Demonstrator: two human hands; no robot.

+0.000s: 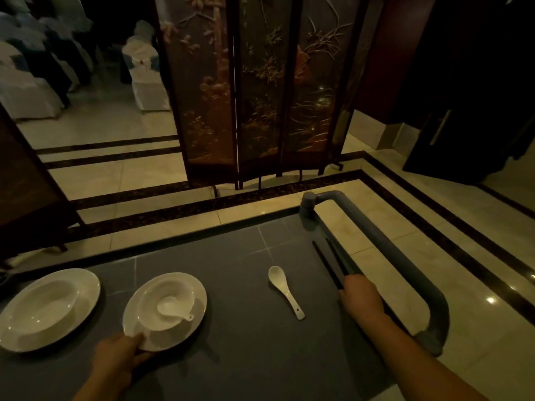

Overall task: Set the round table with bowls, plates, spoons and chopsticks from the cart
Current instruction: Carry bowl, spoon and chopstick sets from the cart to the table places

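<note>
Two plates, two bowls, two spoons and one pair of chopsticks (333, 263) are sitting on the cart (246, 357). The left hand (118, 357) is pinching the near plate (199, 302) at its front rim; the right hand (362, 299) is closing around the chopsticks by the right edge, the loose spoon (285, 290) lying in open middle.

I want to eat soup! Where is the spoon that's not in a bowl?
The loose spoon lies on the grey cart top, between the plate with bowl and black chopsticks.
</note>
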